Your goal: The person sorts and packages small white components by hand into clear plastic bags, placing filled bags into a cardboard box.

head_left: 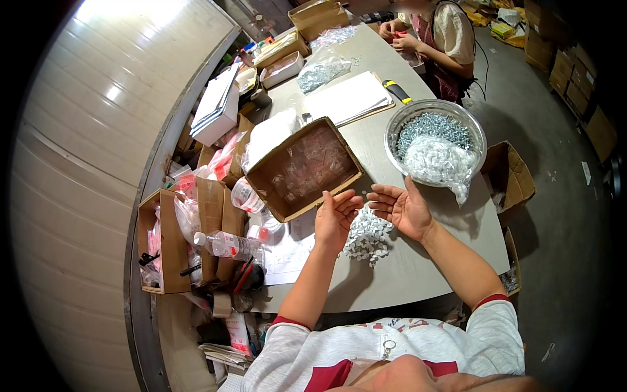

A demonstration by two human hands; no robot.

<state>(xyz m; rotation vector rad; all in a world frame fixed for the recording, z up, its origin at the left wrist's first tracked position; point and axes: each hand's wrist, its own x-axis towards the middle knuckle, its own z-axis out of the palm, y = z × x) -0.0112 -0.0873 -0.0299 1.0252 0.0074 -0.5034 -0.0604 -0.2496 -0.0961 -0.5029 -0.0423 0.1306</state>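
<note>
A heap of small white plastic pieces (367,236) lies on the grey table, below and between my hands. My left hand (334,221) is at the heap's left, beside the near corner of an open cardboard box (264,196); its fingers are stretched and nothing is in them. To the right, my right hand (406,210) faces it, thumb raised and fingers extended, also holding nothing. Small clear plastic bags (310,160) cover the bottom of the box. Beyond my right hand stands a round bowl (480,127) with many small metal fasteners (431,127) and a clear bag of white pieces (439,160).
Paper sheets (346,98) and a yellow-black handled tool (397,91) lie farther back. Plastic bottles (228,245) and cardboard boxes (173,261) crowd the left edge. Another person (444,46) works at the far right side. A carton (508,176) stands beside the table's right edge.
</note>
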